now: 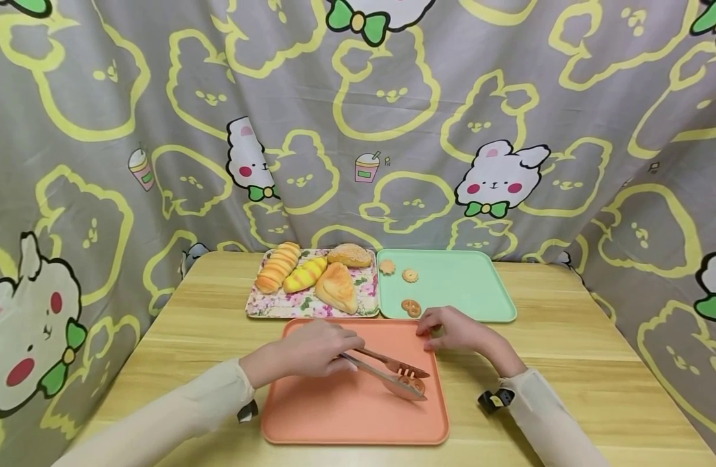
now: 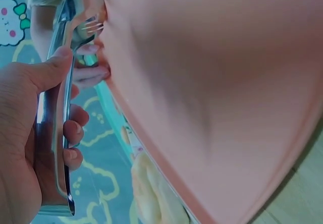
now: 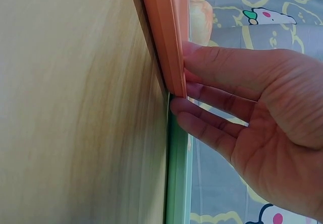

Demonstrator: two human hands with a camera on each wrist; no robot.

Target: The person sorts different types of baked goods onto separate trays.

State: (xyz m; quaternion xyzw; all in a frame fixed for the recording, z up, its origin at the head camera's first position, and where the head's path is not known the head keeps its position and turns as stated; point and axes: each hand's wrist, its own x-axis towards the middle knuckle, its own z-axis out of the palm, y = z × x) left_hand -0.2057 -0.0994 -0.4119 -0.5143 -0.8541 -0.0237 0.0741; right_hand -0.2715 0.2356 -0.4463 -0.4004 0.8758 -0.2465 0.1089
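Note:
My left hand [image 1: 317, 347] grips metal food tongs [image 1: 369, 368], the thumb along one arm and the fingers curled round the other in the left wrist view. Between the tong tips is a small brown pretzel [image 1: 416, 384], over the right part of the orange tray [image 1: 346, 415]; whether it touches the tray I cannot tell. My right hand [image 1: 456, 329] holds the tray's far right corner, thumb and fingertips on its rim [image 3: 174, 77]. The green tray [image 1: 463, 285] lies just beyond, bearing another pretzel [image 1: 411, 307] and two round biscuits [image 1: 410, 275].
A flowered tray [image 1: 299, 305] at the back left bears several breads, among them a striped roll [image 1: 279, 267] and a triangular pastry [image 1: 337, 288]. All the trays lie on a wooden table [image 1: 568, 363]. A patterned curtain [image 1: 311, 97] hangs behind.

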